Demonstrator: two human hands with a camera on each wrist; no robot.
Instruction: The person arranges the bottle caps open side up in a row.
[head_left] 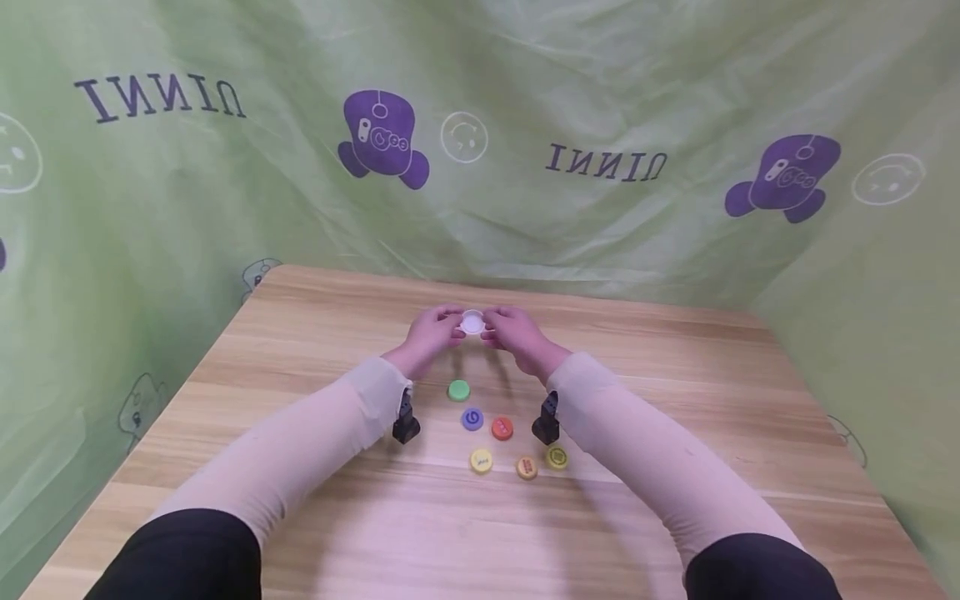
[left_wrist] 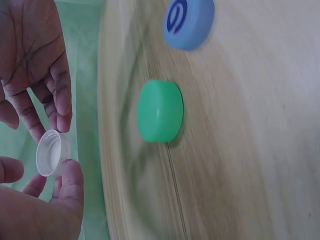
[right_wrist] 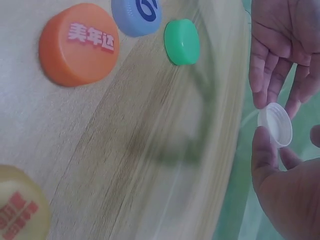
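Black sleeves (head_left: 183, 554), head view's lower corners; white cap (head_left: 472, 322), visibly ridged only in wrist views, pinched by left hand (head_left: 432, 333) and right hand (head_left: 519, 335).

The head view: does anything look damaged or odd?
The purple lettering on the backdrop looks odd: its Ns read backwards. The white cap between left hand and right hand shows no visible damage.

A green cap (head_left: 458, 390), a blue cap (head_left: 472, 419), a red cap (head_left: 502, 428) and three yellowish caps (head_left: 481, 461) sit on the wooden table (head_left: 712, 375).
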